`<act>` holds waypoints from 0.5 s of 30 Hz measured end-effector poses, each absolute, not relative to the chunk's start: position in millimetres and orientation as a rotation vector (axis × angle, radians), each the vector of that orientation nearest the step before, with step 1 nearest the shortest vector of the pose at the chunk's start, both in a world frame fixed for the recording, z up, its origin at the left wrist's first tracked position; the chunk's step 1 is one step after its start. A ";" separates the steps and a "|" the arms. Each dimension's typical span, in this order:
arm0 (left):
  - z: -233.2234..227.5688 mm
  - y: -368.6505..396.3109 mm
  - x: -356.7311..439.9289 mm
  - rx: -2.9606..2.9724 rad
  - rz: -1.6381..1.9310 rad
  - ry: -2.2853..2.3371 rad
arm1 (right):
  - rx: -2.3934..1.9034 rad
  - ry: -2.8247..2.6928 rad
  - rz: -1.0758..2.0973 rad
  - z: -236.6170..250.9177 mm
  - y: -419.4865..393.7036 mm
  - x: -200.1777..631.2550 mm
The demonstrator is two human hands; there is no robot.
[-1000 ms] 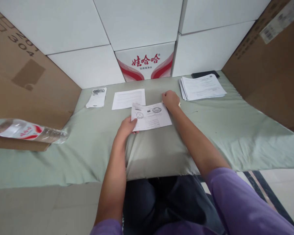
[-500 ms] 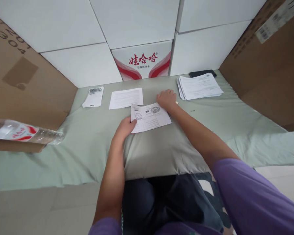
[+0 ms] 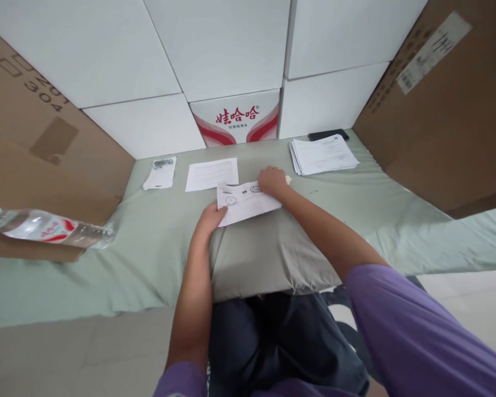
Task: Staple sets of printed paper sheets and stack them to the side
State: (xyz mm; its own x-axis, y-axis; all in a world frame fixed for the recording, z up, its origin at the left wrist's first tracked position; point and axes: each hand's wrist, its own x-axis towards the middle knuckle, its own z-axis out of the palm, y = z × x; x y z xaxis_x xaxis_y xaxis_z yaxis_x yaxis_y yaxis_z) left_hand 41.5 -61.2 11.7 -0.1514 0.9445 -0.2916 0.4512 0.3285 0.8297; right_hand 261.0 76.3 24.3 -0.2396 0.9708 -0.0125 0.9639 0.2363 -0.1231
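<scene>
Centrally, a person seated at a cloth-covered table (image 3: 355, 220) is working a stamped paper sheet (image 3: 248, 203) with both bare hands. The left hand (image 3: 209, 220) is pinching the sheet's near-left corner, thumb on top and fingers closed beneath it, so that this edge is lifting slightly off the cloth. The right hand (image 3: 273, 181) is pressing down on the sheet's far-right corner with its fingers curled together; a small pale object (image 3: 288, 180) is showing just beyond the knuckles, and whether the hand is gripping it cannot be told. The sheet is lying at a slant across the raised fold of cloth directly in front of the person, printed side up, with two round stamps visible.

As a judgement of progress: one sheet (image 3: 212, 174) is already lying flat and alone just beyond the handled one, which suggests it is finished, while a paper stack (image 3: 323, 155) is resting well to the right, apparently still to be worked through. The sheet in hand looks only partly dealt with, since no crease is showing across it yet.

Elsewhere, a small plastic bag (image 3: 160, 173) is lying at the far left, a dark phone (image 3: 328, 134) is peeking out behind the stack, a water bottle (image 3: 49, 227) is lying on its side at the left, and a printed carton (image 3: 236, 118) is standing at the back.
</scene>
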 end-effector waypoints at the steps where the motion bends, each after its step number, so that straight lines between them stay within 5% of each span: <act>1: 11.4 -60.5 41.5 1.247 0.740 1.743 | -1.860 -2.430 0.154 23.0 76.3 263.9; 15: 24.7 -66.8 51.1 1.304 0.684 1.845 | -1.639 -2.614 0.149 33.7 92.4 279.8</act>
